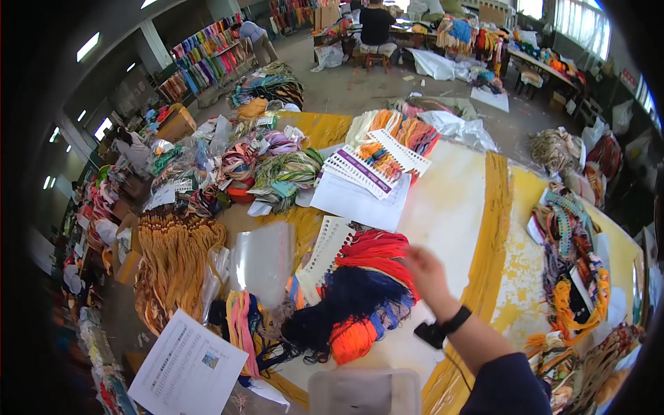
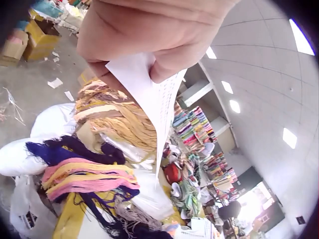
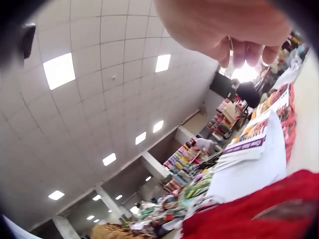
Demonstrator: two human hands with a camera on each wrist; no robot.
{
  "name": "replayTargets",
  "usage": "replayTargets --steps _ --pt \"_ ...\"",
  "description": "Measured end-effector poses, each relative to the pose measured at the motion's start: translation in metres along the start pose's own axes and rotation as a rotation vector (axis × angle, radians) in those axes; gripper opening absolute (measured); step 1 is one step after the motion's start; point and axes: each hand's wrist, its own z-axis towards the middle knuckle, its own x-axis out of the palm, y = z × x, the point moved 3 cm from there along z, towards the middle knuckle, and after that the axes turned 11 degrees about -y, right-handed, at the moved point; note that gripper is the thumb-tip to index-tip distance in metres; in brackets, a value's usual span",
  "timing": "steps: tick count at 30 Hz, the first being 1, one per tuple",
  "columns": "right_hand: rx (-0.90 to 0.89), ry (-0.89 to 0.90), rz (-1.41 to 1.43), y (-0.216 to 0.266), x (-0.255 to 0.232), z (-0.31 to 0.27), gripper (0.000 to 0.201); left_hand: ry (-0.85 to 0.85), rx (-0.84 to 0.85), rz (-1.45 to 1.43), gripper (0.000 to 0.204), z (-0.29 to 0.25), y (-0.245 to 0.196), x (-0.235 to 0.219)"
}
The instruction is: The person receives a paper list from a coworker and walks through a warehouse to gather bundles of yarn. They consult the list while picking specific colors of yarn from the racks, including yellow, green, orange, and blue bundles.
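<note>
In the left wrist view my left hand (image 2: 159,35) pinches a white printed sheet (image 2: 162,102) between thumb and fingers. The head view shows that sheet (image 1: 188,363) at the lower left, with lines of text and a small picture; the hand itself is out of that view. My right hand (image 1: 429,277) is at the right side of a bundle of red thread (image 1: 373,247), its fingers (image 3: 246,52) loosely bent with nothing visible in them. Navy thread (image 1: 346,297) and orange thread (image 1: 353,339) lie below the red, beside a white punched card (image 1: 325,252).
A purple-striped thread card (image 1: 363,169) lies on papers behind. Brown-gold skeins (image 1: 173,256) and a clear plastic bag (image 1: 261,259) are to the left. A translucent box (image 1: 363,393) stands at the front edge. Mixed skeins (image 1: 570,263) lie to the right.
</note>
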Motion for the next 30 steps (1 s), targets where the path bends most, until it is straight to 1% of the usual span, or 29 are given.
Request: replayTargets --steps 1,2,3,4,5,6,8,9,10,11,12,13,14,15,16,18,19,20,22,23,24,26,27,28,30 --pt "0.026 0.115 -0.011 0.017 0.005 -0.029 0.028 0.087 0.069 0.010 0.040 0.001 -0.003 0.001" --pt "0.126 0.299 0.032 0.024 0.013 -0.058 0.040 0.177 0.141 0.015 0.041 0.004 -0.002 0.002" --pt "0.160 0.486 0.045 0.054 0.015 -0.084 0.050 0.189 0.135 0.000 0.041 0.015 0.007 -0.004" --pt "0.155 0.608 0.079 0.076 0.020 -0.108 0.059 0.281 0.399 0.131 0.041 0.027 0.013 -0.010" --pt "0.194 0.761 0.036 0.097 0.026 -0.128 0.065 0.364 0.664 0.263 0.041 0.035 0.021 -0.018" --pt "0.254 0.874 0.087 0.123 0.033 -0.146 0.073 0.362 0.657 0.252 0.041 0.026 0.012 -0.018" --pt "0.267 0.913 0.128 0.147 0.048 -0.180 0.084 0.341 -0.079 -0.122 0.036 0.004 -0.009 -0.002" --pt "0.263 0.922 0.121 0.160 0.055 -0.196 0.084 0.416 -0.037 -0.246 0.041 0.010 -0.006 -0.003" --pt "0.242 0.903 0.147 0.174 0.063 -0.208 0.090 0.485 0.005 -0.375 0.049 0.018 0.000 -0.002" --pt "0.221 0.889 0.174 0.187 0.072 -0.221 0.097 0.557 0.017 -0.422 0.048 0.018 -0.003 -0.005" --pt "0.213 0.910 0.165 0.198 0.083 -0.236 0.097 0.627 0.032 -0.470 0.047 0.019 -0.006 -0.010" --pt "0.283 0.918 0.224 0.207 0.094 -0.250 0.101 0.613 0.026 -0.483 0.047 0.028 -0.001 -0.019" --pt "0.354 0.918 0.281 0.215 0.104 -0.265 0.106 0.642 0.035 -0.508 0.047 0.037 0.005 -0.024" --pt "0.406 0.944 0.343 0.225 0.115 -0.281 0.102 0.675 0.043 -0.534 0.049 0.044 0.008 -0.032" --pt "0.403 0.953 0.331 0.236 0.126 -0.297 0.102 0.667 0.036 -0.546 0.049 0.048 0.008 -0.042" --pt "0.455 1.004 0.612 0.263 0.148 -0.331 0.095 0.685 0.065 -0.586 0.049 0.052 0.010 -0.068" --pt "0.552 1.072 0.633 0.284 0.152 -0.350 0.082 0.675 0.062 -0.591 0.049 0.059 0.016 -0.084" --pt "0.552 1.080 0.630 0.288 0.161 -0.368 0.082 0.672 0.054 -0.619 0.049 0.066 0.020 -0.099" --pt "0.715 1.104 0.487 0.287 0.179 -0.404 0.070 0.664 0.045 -0.651 0.049 0.075 0.024 -0.130" --pt "0.710 1.089 0.474 0.290 0.189 -0.422 0.052 0.700 0.044 -0.669 0.049 0.076 0.023 -0.145" --pt "0.714 1.103 0.472 0.291 0.195 -0.437 0.052 0.730 0.042 -0.684 0.049 0.077 0.025 -0.159" --pt "0.720 1.021 0.445 0.295 0.211 -0.467 0.046 0.705 0.027 -0.674 0.050 0.084 0.034 -0.189" --pt "0.720 1.056 0.439 0.298 0.219 -0.479 0.046 0.697 0.012 -0.665 0.051 0.087 0.040 -0.202" --pt "0.718 1.026 0.418 0.299 0.224 -0.487 0.043 0.660 0.018 -0.677 0.051 0.091 0.047 -0.218" --pt "0.706 0.970 0.379 0.305 0.232 -0.497 0.037 0.740 0.057 -0.729 0.051 0.096 0.055 -0.243"
